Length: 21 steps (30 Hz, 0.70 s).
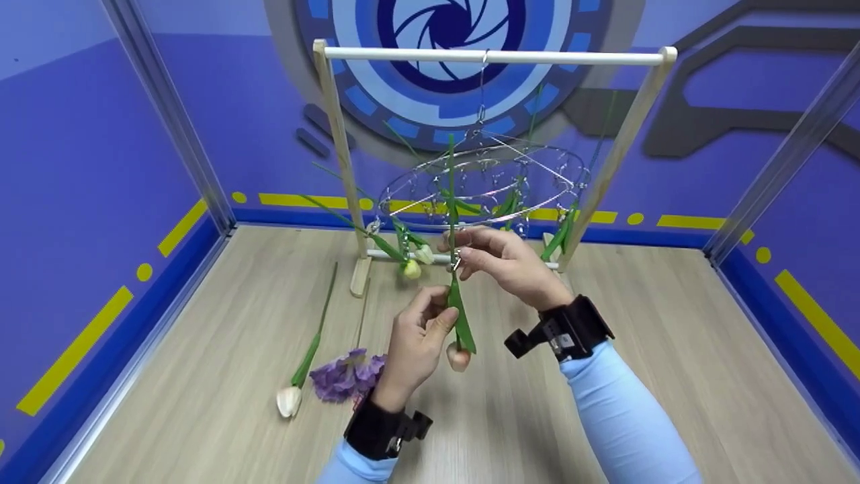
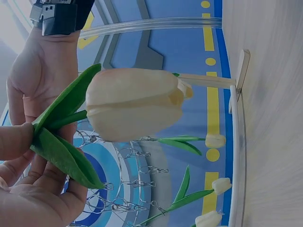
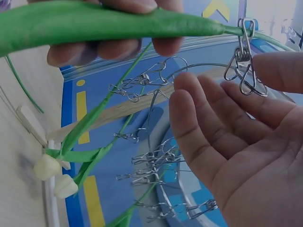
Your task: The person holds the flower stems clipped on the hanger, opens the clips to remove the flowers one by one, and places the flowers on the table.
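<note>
A pale tulip (image 1: 459, 357) hangs head down, its bloom (image 2: 135, 104) large in the left wrist view. My left hand (image 1: 420, 343) pinches it by the green leaves (image 3: 109, 23) and stem between thumb and fingers. Higher on the stem sits a metal clip (image 3: 245, 56), its jaws around the stem. The thumb and index finger of my right hand (image 1: 510, 265) are at the clip's handles; its other fingers lie loosely extended. Behind both hands hangs the round wire clip hanger (image 1: 484, 185), with several tulips clipped around its rim.
A wooden rack (image 1: 494, 57) carries the hanger. On the table's left lie a white tulip (image 1: 289, 401) and a purple flower (image 1: 346, 376), partly behind my left hand. Two clipped tulips, including a yellowish one (image 1: 412, 269), hang close to the rack's lower bar. Purple walls (image 1: 87, 168) surround the table.
</note>
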### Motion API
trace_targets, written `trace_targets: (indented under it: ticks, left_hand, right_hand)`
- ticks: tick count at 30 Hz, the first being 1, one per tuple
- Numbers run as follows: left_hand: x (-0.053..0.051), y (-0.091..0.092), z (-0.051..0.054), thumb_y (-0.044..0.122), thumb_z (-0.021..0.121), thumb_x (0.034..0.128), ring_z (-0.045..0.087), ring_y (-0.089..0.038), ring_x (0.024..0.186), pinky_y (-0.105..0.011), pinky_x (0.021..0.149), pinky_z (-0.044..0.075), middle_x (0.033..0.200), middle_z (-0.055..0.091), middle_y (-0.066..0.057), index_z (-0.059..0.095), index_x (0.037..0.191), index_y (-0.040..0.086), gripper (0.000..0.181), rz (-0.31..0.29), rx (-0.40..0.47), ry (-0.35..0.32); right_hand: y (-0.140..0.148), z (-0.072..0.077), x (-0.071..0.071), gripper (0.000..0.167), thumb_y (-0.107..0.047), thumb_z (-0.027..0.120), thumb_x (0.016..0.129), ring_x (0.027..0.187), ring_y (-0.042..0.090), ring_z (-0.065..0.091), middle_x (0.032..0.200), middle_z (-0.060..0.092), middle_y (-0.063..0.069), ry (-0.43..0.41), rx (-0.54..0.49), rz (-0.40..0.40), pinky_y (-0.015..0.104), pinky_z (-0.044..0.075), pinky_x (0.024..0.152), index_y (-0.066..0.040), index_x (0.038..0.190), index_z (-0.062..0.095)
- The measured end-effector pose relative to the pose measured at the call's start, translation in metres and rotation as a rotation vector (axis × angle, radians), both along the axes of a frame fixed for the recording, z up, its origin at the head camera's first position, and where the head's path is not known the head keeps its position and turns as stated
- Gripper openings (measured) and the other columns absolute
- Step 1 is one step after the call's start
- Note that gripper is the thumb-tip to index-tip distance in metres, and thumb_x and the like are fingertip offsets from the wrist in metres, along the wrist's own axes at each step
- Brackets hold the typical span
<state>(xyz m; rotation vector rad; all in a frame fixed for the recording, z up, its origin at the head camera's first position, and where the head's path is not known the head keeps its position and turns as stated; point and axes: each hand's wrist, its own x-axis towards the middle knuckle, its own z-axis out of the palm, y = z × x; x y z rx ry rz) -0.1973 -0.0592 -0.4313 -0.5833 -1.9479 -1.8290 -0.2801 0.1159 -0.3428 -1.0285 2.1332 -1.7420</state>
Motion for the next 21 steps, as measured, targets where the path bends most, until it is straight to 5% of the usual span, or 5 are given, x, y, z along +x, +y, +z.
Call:
trace_targets:
  ticks: [10, 21]
  left_hand:
    - [-0.002, 0.000, -0.002, 0.008, 0.063, 0.1018, 0.066, -0.019, 0.086, -0.027, 0.079, 0.053, 0.098, 0.068, -0.015, 0.064, 0.119, -0.002, 0.020, -0.016, 0.000, -0.012]
    - [-0.003, -0.004, -0.001, 0.006, 0.061, 0.1025, 0.066, -0.022, 0.090, -0.029, 0.084, 0.052, 0.102, 0.067, -0.016, 0.063, 0.122, -0.004, 0.022, -0.016, 0.012, -0.065]
  right_hand:
    - [0.003, -0.007, -0.007, 0.038, -0.011, 0.052, 0.108, 0.102, 0.021, 0.067, 0.130, 0.067, 0.017, -0.023, -0.058, 0.131, 0.035, 0.057, 0.087, 0.011, 0.138, 0.054]
    - [0.007, -0.012, -0.009, 0.032, -0.010, 0.056, 0.107, 0.096, 0.023, 0.071, 0.115, 0.072, 0.010, 0.033, -0.048, 0.060, 0.032, 0.058, 0.084, 0.010, 0.132, 0.059]
